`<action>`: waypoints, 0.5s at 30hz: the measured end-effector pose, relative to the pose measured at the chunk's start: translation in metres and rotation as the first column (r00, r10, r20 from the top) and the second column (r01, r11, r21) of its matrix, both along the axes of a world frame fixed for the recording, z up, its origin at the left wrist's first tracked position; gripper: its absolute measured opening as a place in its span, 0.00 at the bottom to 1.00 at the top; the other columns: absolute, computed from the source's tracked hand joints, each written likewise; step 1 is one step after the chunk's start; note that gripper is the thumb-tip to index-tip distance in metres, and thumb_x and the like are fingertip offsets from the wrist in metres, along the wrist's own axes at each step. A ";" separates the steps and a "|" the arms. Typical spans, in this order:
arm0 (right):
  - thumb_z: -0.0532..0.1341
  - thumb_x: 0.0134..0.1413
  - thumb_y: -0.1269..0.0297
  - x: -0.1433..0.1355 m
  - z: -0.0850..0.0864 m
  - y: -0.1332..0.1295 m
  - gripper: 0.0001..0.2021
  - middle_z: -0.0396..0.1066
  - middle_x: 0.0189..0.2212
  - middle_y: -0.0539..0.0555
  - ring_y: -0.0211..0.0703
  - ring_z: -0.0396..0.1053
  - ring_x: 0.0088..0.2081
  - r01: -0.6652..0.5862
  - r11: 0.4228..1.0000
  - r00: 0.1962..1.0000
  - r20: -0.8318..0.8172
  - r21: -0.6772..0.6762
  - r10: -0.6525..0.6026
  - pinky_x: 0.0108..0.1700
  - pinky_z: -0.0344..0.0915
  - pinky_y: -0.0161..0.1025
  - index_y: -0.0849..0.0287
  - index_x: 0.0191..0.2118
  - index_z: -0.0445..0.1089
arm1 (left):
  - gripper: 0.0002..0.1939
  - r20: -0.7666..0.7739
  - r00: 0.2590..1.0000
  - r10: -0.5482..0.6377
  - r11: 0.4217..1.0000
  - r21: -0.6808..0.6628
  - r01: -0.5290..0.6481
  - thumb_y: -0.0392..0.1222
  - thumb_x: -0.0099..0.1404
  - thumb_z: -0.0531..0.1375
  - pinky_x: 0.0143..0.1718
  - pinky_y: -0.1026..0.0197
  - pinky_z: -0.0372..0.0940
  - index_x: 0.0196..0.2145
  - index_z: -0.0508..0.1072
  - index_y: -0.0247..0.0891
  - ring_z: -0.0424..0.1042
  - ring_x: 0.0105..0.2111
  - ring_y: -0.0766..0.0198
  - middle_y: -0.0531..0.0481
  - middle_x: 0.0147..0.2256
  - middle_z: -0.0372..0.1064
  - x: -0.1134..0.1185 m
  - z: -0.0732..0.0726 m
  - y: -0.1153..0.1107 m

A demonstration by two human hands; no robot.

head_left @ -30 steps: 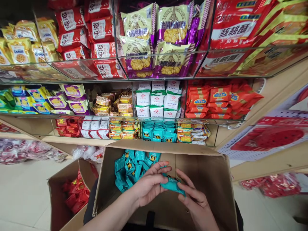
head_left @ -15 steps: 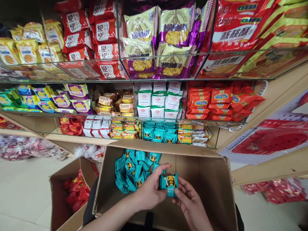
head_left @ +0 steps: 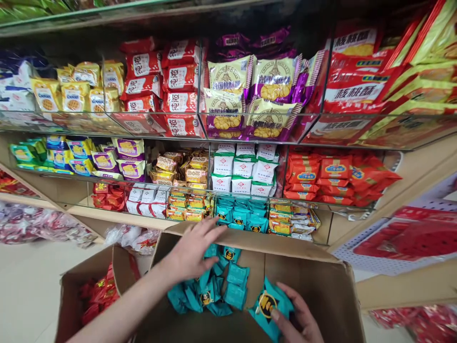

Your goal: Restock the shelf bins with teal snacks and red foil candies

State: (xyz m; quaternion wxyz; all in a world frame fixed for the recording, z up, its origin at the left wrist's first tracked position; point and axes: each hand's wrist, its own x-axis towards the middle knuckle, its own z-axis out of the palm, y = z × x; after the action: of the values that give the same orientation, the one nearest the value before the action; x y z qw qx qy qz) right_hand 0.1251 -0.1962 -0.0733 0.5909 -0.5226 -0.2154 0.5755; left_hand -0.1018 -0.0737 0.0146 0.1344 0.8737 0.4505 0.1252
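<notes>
slippage of the teal packet [head_left: 271,302], likeliest mishap from here: gripped in the right hand [head_left: 305,320] alone, with thumb across the printed front and fingers at the side and behind, tilted above the inside of the cardboard box [head_left: 321,288]. with too light a thumb on the glossy wrapper, could tumble out; with too hard a squeeze, could crush the contents or strain a seam, at a guess. open left hand [head_left: 194,250], fingers outstretched and loosely parted, nothing visible in its hold, underside hidden; over the far flap [head_left: 271,243], near the bottom shelf. cannot tell whether touching the cardboard. possible trouble there: catch of a knuckle on the raised edge, with a jolt to the box. also possible: toppling of the stacked teal packets [head_left: 239,216] or the orange-yellow packets [head_left: 176,214] beside them, from too sideways a brush of the fingertips. below the left hand, loose teal heap [head_left: 205,298] at odd angles, liable to slide at any knock.
</notes>
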 end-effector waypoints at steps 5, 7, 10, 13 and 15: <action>0.67 0.34 0.59 0.019 0.066 0.029 0.27 0.70 0.31 0.50 0.41 0.68 0.32 -0.006 0.992 0.925 0.378 0.125 -0.042 0.32 0.67 0.36 0.51 0.45 0.61 | 0.24 -0.231 0.972 -0.029 0.991 -0.131 -0.002 0.33 0.54 0.52 0.47 0.57 0.56 0.50 0.63 0.45 0.63 0.46 0.58 0.48 0.46 0.66 -0.026 -0.018 0.039; 0.65 0.38 0.60 0.021 0.083 0.052 0.25 0.70 0.33 0.53 0.42 0.68 0.35 -0.066 0.966 0.894 0.445 0.249 -0.054 0.36 0.67 0.39 0.52 0.46 0.60 | 0.22 -0.191 0.981 -0.028 0.988 -0.154 -0.002 0.32 0.54 0.51 0.46 0.60 0.56 0.47 0.66 0.45 0.65 0.44 0.60 0.50 0.43 0.68 -0.027 -0.027 0.038; 0.63 0.40 0.59 0.018 0.084 0.095 0.24 0.69 0.37 0.56 0.45 0.66 0.40 -0.222 0.924 0.801 0.598 0.311 -0.009 0.41 0.64 0.43 0.55 0.47 0.60 | 0.18 -0.114 0.994 0.003 0.984 -0.176 -0.023 0.37 0.53 0.56 0.45 0.62 0.57 0.43 0.70 0.45 0.66 0.42 0.60 0.50 0.39 0.71 -0.026 -0.028 0.033; 0.61 0.41 0.60 0.008 0.068 0.138 0.24 0.68 0.38 0.56 0.48 0.65 0.42 -0.375 0.907 0.591 0.803 0.193 0.073 0.42 0.62 0.44 0.56 0.48 0.60 | 0.20 -0.073 0.997 0.013 0.985 -0.174 -0.025 0.48 0.48 0.60 0.42 0.61 0.57 0.41 0.72 0.44 0.67 0.40 0.57 0.49 0.37 0.71 -0.027 -0.019 0.029; 0.58 0.44 0.61 -0.003 0.059 0.161 0.20 0.68 0.37 0.56 0.47 0.65 0.41 -0.496 0.860 0.447 0.884 0.121 0.133 0.41 0.62 0.44 0.56 0.46 0.61 | 0.26 -0.048 0.998 0.038 0.979 -0.199 -0.047 0.56 0.47 0.60 0.40 0.60 0.58 0.43 0.71 0.43 0.68 0.38 0.56 0.48 0.35 0.71 -0.029 -0.013 0.029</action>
State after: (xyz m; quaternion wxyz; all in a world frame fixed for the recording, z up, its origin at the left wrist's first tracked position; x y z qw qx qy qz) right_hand 0.1219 -0.0354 -0.0142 0.3728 -0.5662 -0.6740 0.2936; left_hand -0.1313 -0.0446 0.0020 0.2088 0.8485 0.4822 0.0628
